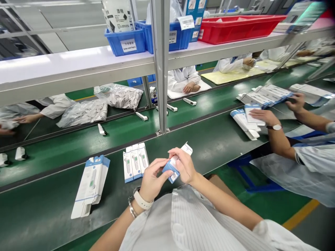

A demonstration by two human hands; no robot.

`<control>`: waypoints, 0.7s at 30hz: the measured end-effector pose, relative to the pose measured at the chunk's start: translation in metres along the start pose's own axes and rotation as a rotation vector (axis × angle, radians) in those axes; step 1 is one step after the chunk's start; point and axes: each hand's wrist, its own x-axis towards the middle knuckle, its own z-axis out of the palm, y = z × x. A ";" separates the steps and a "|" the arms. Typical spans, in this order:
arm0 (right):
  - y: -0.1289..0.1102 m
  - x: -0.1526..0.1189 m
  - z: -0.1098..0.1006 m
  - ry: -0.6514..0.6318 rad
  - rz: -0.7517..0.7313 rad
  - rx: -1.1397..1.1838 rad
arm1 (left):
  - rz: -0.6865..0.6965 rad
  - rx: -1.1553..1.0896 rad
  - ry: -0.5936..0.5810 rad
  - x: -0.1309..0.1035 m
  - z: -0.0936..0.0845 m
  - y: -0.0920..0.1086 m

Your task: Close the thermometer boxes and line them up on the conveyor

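A small blue and white carton [171, 170] is held between my two hands, tilted, with a white flap standing up at its far end. My left hand [154, 176] grips its near left side, thumb on the blue end. Around its right side curl the fingers of my right hand [184, 165]. Just left of my hands, three upright-printed cartons [135, 161] lie side by side on the dark green worktop [115, 209]. Farther left is a stack of flattened cartons [91, 184]. Whatever is inside the held carton is hidden.
Behind the worktop, a green conveyor [120, 122] carries several white devices [141, 116]. A metal post [161, 69] rises ahead, supporting a shelf [78, 66] with blue bins [125, 42] and a red bin [240, 29]. At right, a co-worker's hands [264, 116] touch cartons; other people sit opposite.
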 end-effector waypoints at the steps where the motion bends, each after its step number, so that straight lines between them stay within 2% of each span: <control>1: 0.003 -0.001 -0.003 0.003 0.022 -0.001 | -0.001 0.020 0.027 0.001 0.005 -0.002; 7: 0.015 -0.003 -0.009 0.037 0.119 0.040 | -0.019 0.080 0.152 0.009 0.025 -0.010; 13: 0.027 -0.002 -0.008 -0.050 0.213 0.120 | -0.117 0.007 0.103 0.010 0.018 -0.008; 17: 0.030 0.003 0.004 -0.204 0.297 0.195 | -0.220 0.016 0.022 -0.001 0.007 -0.004; 19: 0.027 0.008 0.016 -0.335 0.322 0.161 | -0.251 0.157 0.054 -0.010 0.003 -0.003; 21: 0.023 0.014 0.032 -0.469 0.319 0.120 | -0.272 0.334 0.150 -0.023 -0.004 -0.007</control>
